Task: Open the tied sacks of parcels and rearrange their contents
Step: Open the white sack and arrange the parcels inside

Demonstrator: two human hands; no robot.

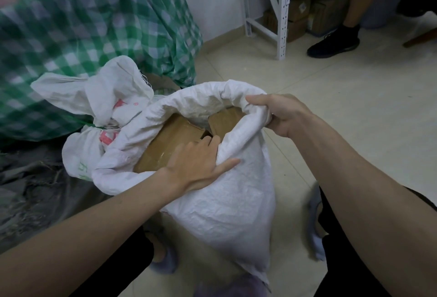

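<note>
- We stood over an open white sack (pixel 227 192) that rested upright on the tiled floor (pixel 331 112) between our feet, its mouth spread wide.
- Our right hand (pixel 281 114) was clenched around a bunched fold of the sack's far rim, the fingers curled over the fabric and pulling it outward.
- Our left hand (pixel 198 162) lay at the near rim, its fingers reaching into the mouth and its thumb stretched along the outside of the fabric; we gripped the rim between them.
- Inside the sack lay brown parcels (pixel 170 140), one large and flat beneath the left hand, and another (pixel 224 117) showing at the far side of the opening.
- Just beside the open sack, on its left, stood a second white sack (pixel 94 107) with red print, its neck tied shut with a cord.
- Behind both rose a green checked bag (pixel 82 36), blurred.
- At the far right, another person's leg and black shoe (pixel 333 43) stood near a white metal shelf (pixel 281 13) holding cardboard boxes.
</note>
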